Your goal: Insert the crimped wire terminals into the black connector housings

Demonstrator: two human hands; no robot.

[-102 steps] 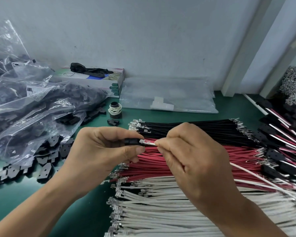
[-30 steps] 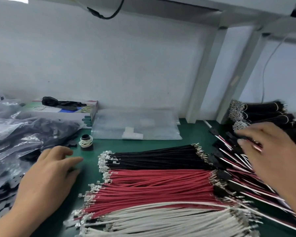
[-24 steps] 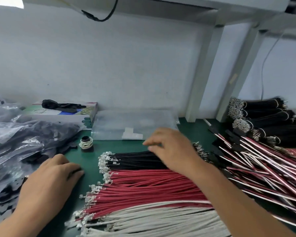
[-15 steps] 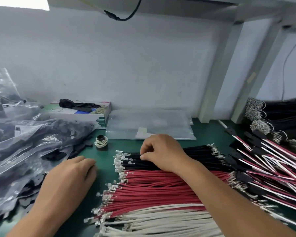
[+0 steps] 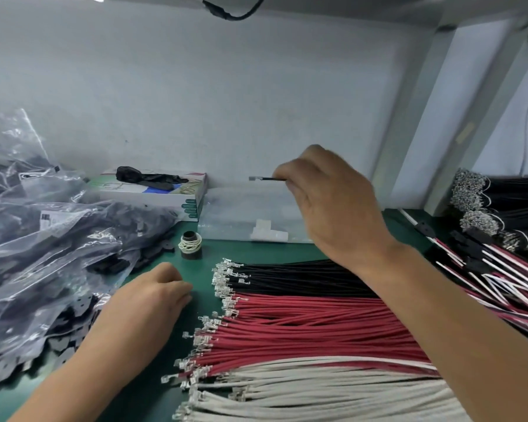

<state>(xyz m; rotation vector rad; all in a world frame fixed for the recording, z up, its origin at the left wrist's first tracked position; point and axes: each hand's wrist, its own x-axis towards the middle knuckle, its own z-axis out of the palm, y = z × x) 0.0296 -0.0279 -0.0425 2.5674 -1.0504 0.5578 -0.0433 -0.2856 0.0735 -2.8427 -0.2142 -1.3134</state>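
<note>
Above the bench (image 5: 256, 248), the right hand (image 5: 333, 205) pinches one black wire (image 5: 269, 178), its terminal pointing to 9 o'clock. Left hand (image 5: 147, 303) lies loosely curled, palm down, beside black housings (image 5: 73, 312); wire rows (image 5: 302, 324) at 6 o'clock.

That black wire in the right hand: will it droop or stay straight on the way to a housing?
The black wire sticks out level from the right hand, so its short free end probably stays straight. It looks thin and light, so the pinch should suffice. Its metal terminal is small, likely easy to bend if knocked.
</note>
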